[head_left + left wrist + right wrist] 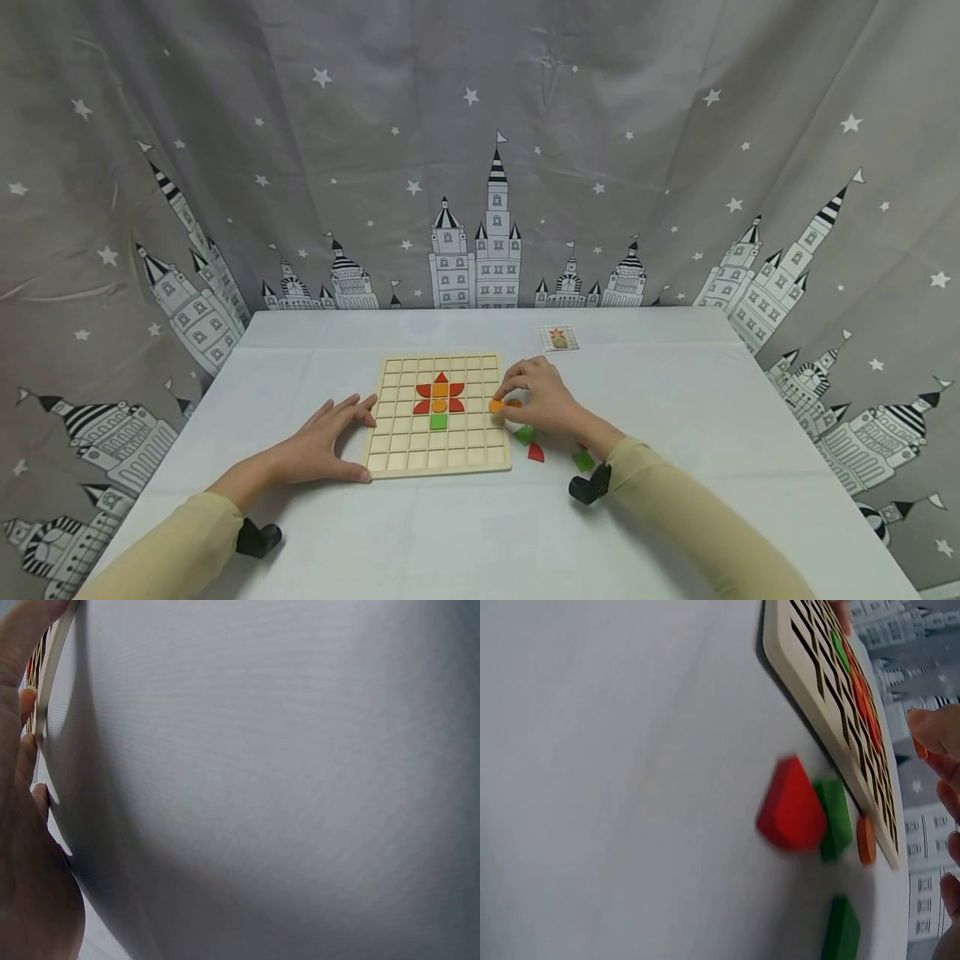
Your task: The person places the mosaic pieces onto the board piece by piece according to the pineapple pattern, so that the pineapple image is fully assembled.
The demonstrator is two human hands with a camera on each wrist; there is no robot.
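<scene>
A light wooden grid board (468, 457) lies on the table. Set in its cells are a red triangle (441, 377), an orange square (440, 390), an orange disc (439, 407), several red quarter-round pieces (455, 406) and a green square (438, 422). My left hand (318, 446) touches the board's left side, fingers spread, thumb by the near left corner. Over the board's right edge, my right hand (543, 398) pinches an orange piece (496, 406) between thumb and fingertip; the right wrist view shows only a sliver of this orange piece (919, 748).
Right of the board lie loose pieces: green pieces (525, 435) (583, 460), a red quarter-round piece (536, 452) and an orange disc (513, 402) partly behind the right hand. A small pattern card (559, 337) is at the back. A grey castle-print curtain (600, 100) hangs behind the table.
</scene>
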